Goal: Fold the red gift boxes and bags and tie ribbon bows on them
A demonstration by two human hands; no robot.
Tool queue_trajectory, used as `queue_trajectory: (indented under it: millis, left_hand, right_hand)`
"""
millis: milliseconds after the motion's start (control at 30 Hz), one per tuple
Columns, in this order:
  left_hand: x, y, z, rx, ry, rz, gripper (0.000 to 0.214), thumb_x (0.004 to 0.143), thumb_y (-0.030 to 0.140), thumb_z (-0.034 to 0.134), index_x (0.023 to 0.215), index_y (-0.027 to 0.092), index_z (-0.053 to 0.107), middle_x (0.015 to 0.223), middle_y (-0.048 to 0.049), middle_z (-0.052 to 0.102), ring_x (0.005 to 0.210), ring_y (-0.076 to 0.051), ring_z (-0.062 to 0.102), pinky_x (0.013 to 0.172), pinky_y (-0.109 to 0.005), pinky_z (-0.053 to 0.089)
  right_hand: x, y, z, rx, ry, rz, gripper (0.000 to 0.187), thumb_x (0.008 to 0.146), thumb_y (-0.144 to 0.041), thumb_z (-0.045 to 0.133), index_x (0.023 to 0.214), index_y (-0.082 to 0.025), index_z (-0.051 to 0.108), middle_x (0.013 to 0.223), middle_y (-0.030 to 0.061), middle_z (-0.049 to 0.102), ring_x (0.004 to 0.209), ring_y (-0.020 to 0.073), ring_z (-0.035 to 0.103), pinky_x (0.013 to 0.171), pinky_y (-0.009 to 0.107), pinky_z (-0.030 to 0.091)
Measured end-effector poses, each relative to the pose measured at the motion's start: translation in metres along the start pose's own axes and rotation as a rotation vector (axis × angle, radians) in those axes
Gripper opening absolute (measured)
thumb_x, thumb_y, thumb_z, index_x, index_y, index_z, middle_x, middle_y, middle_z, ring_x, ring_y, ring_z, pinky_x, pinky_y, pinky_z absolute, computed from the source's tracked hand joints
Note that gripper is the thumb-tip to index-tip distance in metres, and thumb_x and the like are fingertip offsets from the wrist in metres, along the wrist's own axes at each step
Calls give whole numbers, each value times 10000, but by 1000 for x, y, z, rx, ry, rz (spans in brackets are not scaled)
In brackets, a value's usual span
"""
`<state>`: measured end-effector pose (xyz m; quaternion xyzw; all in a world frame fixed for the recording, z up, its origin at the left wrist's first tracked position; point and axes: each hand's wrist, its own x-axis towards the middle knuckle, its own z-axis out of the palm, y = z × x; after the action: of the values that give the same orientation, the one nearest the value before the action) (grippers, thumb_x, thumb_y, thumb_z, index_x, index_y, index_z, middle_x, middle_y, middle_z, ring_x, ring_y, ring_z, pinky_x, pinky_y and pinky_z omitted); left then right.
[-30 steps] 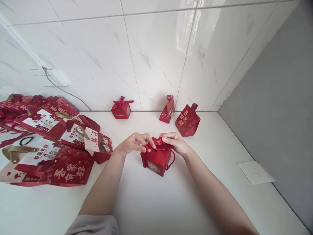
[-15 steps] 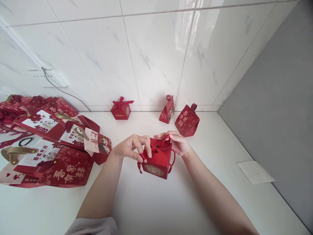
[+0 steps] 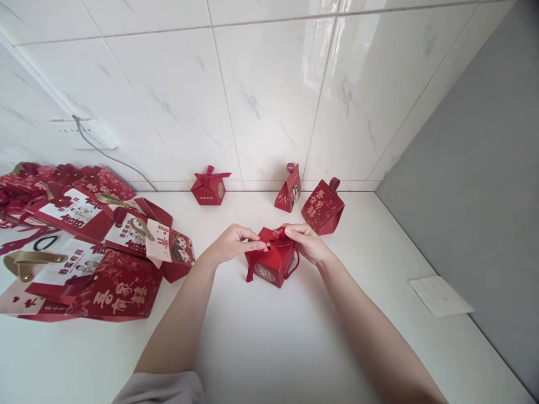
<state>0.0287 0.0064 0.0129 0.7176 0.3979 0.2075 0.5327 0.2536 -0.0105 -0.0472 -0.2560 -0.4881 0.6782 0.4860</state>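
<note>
A small red gift box (image 3: 269, 270) with a gold round emblem on its front face stands on the white table between my hands. Its top flaps are folded together. My left hand (image 3: 238, 245) pinches at the red ribbon (image 3: 251, 265) over the top, with thumb and forefinger near the middle of the lid. One ribbon tail hangs down the box's left side. At the lid's right rear, my right hand (image 3: 309, 243) has thumb and fingers closed on the ribbon. A loop of red cord (image 3: 292, 268) hangs on the right side.
Against the tiled wall stand a bow-tied red box (image 3: 209, 189), a small triangular box (image 3: 288, 192) and a larger red box (image 3: 323, 207). Several red gift bags (image 3: 118, 289) are heaped at left. A white paper (image 3: 440, 295) lies at right, beside a grey panel (image 3: 467, 168).
The box has moved slightly away from me and turned. My left fingers have shifted from its left edge to the lid's middle, drawing the ribbon over the top.
</note>
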Motion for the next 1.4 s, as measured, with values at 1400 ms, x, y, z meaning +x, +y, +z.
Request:
queue_trajectory:
  millis: [1400]
  left_hand:
    - [3,-1,11,228,-4,45,264,774,391,632,700,150,708,613,6,535,612,-108,447,551,-225,339]
  right_hand:
    - [-10,-27,32,-803,-130,-159,135,816,-270,675,938,-226,710,727,-6,642,664,135,545,642,267,415]
